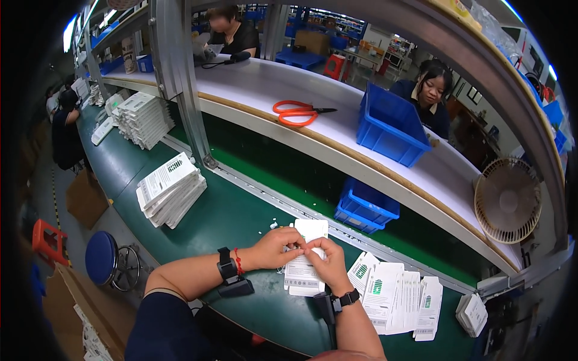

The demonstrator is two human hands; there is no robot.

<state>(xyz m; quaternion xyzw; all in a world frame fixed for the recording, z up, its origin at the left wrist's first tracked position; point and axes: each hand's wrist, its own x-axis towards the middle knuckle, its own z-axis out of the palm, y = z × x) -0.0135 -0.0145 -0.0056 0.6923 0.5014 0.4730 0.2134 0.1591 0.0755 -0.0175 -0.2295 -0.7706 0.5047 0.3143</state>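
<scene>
My left hand (278, 248) and my right hand (328, 261) meet over a flattened white carton (304, 278) on the green table. Both are closed, thumbs and fingertips pinched together at one spot; whatever sits between them is too small to make out. Part of the carton is hidden beneath my hands, and its upper end shows beyond my fingers. Small white scraps (274, 225) lie by my left hand. To the right, flat white cartons with green print (385, 295) spread in an overlapping row. A stack of similar cartons (171, 188) stands at the left.
Beyond the table runs a white shelf (253, 90) bearing orange-handled scissors (301, 112), a blue bin (391, 129) and a fan (507, 194). More blue bins (366, 204) sit below it. Taller carton stacks (143, 120) stand far left; a small bundle (471, 314) lies right. People sit across the shelf.
</scene>
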